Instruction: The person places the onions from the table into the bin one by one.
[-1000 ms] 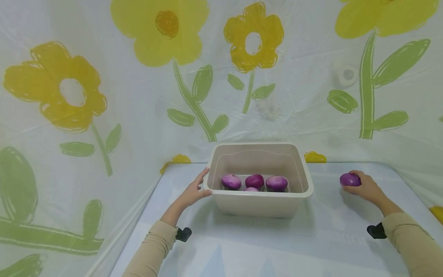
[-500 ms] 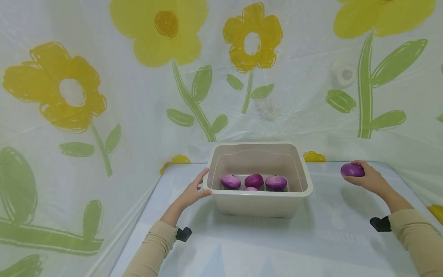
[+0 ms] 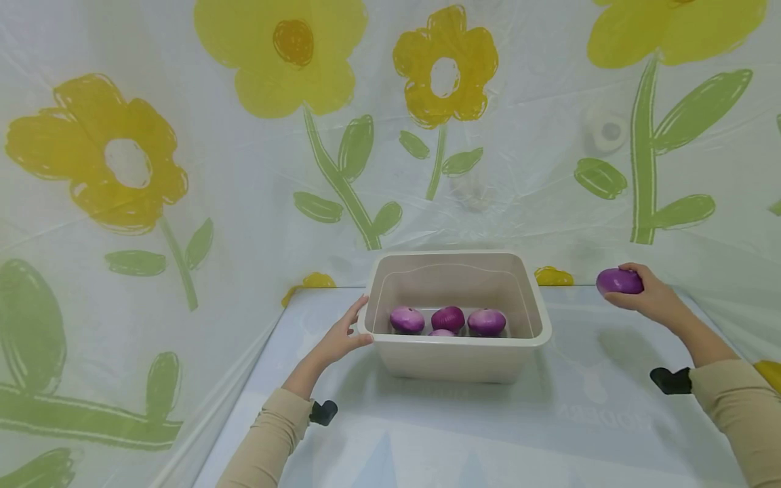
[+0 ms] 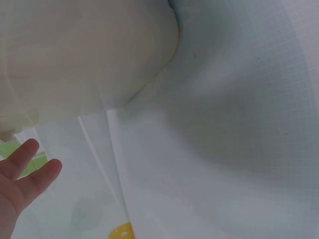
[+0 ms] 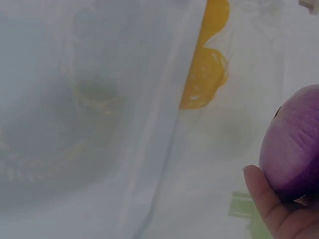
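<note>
Your right hand [image 3: 647, 298] had its grip curled round a purple onion [image 3: 619, 280], fingers wrapped behind and under it, and you held it up off the surface [image 3: 586, 420], well to the right of the tub [image 3: 457, 362] and level with its far rim. In the right wrist view the onion [image 5: 294, 144] filled the right edge with a fingertip [image 5: 261, 191] pressed against its lower side, and the flowered plastic sheet hung behind it. Your left hand [image 3: 338, 339] rested against the tub's left rim, fingers fairly straight and the thumb touching the near left corner, so that grip was spread rather than clenched. The left wrist view showed two straight fingers [image 4: 27, 172] low at the left, with the pale tub wall [image 4: 84, 55] above them. Inside the tub lay four more onions in a loose row toward the near wall: one at the left [image 3: 407, 319], a darker one in the middle [image 3: 448, 318], one at the right [image 3: 487, 322], and a fourth [image 3: 441, 333] mostly hidden behind the near rim. The tub stood in the middle of the pale surface, close to the far wall covered with a sheet of yellow flowers [image 3: 445, 64]. Your tan sleeves [image 3: 268, 440] reached in from the near edge.
</note>
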{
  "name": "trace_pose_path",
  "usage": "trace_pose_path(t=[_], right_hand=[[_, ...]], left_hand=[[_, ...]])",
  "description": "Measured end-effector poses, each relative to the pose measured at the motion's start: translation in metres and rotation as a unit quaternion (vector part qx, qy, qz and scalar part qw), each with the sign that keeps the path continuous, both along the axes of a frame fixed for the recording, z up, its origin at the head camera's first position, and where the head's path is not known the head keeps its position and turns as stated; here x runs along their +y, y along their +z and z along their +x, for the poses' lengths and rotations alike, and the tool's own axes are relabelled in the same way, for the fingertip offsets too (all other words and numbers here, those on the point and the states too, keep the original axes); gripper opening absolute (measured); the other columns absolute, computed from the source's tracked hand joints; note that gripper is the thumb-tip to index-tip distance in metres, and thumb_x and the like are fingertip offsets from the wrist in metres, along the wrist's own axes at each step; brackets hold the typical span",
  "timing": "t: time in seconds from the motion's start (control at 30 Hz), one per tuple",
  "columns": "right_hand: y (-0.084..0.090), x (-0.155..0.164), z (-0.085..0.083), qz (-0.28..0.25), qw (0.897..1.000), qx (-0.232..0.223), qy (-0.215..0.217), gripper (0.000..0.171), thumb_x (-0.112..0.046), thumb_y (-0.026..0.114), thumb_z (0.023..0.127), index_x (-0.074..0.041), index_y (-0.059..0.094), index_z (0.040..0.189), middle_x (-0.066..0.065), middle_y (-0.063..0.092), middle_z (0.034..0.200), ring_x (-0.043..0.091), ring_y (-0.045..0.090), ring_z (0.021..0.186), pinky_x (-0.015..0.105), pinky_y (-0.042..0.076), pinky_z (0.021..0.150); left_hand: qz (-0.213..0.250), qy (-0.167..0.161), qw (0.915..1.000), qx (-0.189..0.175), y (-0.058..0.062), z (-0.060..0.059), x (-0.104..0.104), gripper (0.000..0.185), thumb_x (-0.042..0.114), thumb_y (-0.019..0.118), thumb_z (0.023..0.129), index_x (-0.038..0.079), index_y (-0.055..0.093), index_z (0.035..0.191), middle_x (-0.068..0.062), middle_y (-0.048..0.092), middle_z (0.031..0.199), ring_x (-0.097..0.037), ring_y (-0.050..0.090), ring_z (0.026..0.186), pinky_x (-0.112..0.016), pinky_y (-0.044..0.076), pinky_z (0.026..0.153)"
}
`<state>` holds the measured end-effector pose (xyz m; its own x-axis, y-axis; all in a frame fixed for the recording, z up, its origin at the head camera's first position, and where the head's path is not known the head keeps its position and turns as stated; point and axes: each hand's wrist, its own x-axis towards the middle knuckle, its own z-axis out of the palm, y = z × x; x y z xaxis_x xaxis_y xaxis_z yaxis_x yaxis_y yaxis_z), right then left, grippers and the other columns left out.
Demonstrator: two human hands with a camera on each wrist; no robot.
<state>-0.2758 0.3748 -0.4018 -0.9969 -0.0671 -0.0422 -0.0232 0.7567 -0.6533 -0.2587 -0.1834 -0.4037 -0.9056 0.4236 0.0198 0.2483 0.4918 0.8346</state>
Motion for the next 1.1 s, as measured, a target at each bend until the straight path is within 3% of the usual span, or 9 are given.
trace_pose_path(t=[0.43, 0.9, 1.0, 1.1], right_hand=[[0.037, -0.027, -0.005, -0.04, 0.999, 0.013, 0.005, 0.081, -0.039, 0.054, 0.09, 0.004, 0.008, 0.14, 0.038, 0.021, 0.133, 0.053, 0.029, 0.113, 0.063, 0.039, 0.088], [0.072, -0.085, -0.017, -0.065, 0.997, 0.006, 0.052, 0.087, -0.043, 0.058, 0.086, -0.003, 0.006, 0.144, 0.033, 0.021, 0.138, 0.05, 0.029, 0.119, 0.063, 0.037, 0.092], [0.076, -0.097, -0.019, -0.062, 0.996, 0.009, 0.066, 0.086, -0.044, 0.058, 0.086, -0.006, 0.008, 0.144, 0.031, 0.024, 0.138, 0.049, 0.032, 0.119, 0.062, 0.037, 0.093], [0.078, -0.11, -0.021, -0.052, 0.996, 0.011, 0.077, 0.084, -0.046, 0.059, 0.085, -0.008, 0.013, 0.144, 0.029, 0.028, 0.137, 0.048, 0.034, 0.119, 0.061, 0.039, 0.092]], left_hand=[[0.0, -0.001, 1.0, 0.0, -0.001, -0.001, 0.0, 0.084, 0.025, 0.065, 0.083, 0.007, 0.014, 0.147, -0.016, 0.01, 0.153, -0.043, 0.026, 0.132, -0.059, 0.024, 0.104], [-0.002, 0.002, 1.0, -0.005, 0.0, 0.0, 0.001, 0.084, 0.026, 0.065, 0.084, 0.007, 0.013, 0.147, -0.015, 0.01, 0.153, -0.042, 0.026, 0.132, -0.057, 0.025, 0.105], [-0.004, 0.0, 1.0, 0.0, -0.002, -0.002, 0.0, 0.085, 0.028, 0.065, 0.084, 0.005, 0.013, 0.146, -0.016, 0.01, 0.152, -0.043, 0.027, 0.131, -0.058, 0.027, 0.104], [0.001, 0.001, 1.0, 0.002, -0.014, -0.011, -0.004, 0.086, 0.029, 0.066, 0.083, 0.008, 0.013, 0.147, -0.015, 0.009, 0.153, -0.044, 0.026, 0.132, -0.058, 0.027, 0.103]])
